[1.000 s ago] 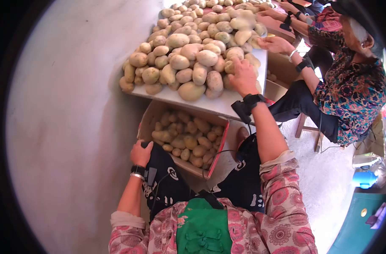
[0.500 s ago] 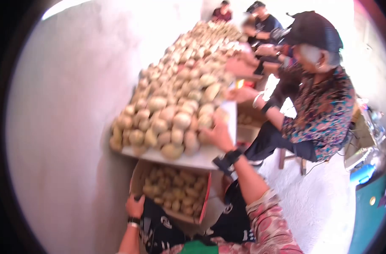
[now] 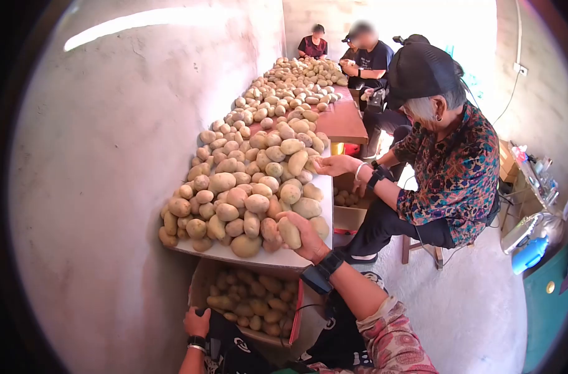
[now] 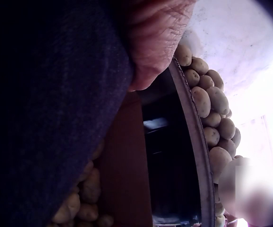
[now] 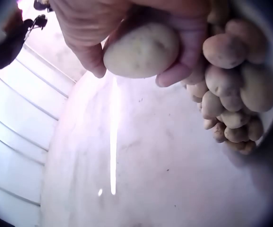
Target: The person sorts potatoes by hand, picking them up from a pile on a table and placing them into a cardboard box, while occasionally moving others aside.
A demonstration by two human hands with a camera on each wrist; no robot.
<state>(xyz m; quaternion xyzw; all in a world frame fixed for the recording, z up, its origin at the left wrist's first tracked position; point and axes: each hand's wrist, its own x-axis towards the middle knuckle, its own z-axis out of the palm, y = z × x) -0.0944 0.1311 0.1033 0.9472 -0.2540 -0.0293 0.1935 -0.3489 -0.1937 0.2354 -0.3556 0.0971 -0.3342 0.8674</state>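
In the head view my right hand [image 3: 311,242] grips a potato [image 3: 289,233] at the near right corner of the white tabletop [image 3: 278,257]. The right wrist view shows that pale, smooth potato [image 5: 143,51] between thumb and fingers. Beside it a big heap of potatoes [image 3: 237,197] covers the table. My left hand [image 3: 197,321] rests on my left knee, next to the cardboard box [image 3: 296,311] of potatoes under the table edge. Only part of the left hand [image 4: 157,40] shows in the left wrist view, over dark trouser cloth.
To the right, a person in a patterned shirt [image 3: 443,181] sits with a hand [image 3: 337,164] at the heap. Another box [image 3: 349,217] stands below that hand. More people sit at the far end, past a reddish table [image 3: 343,118]. A wall [image 3: 109,156] runs along the left.
The head view has tilted up, bringing the far table and people into sight. My right hand, earlier reaching over the heap's right side, now holds a potato. My left hand stays on the knee.
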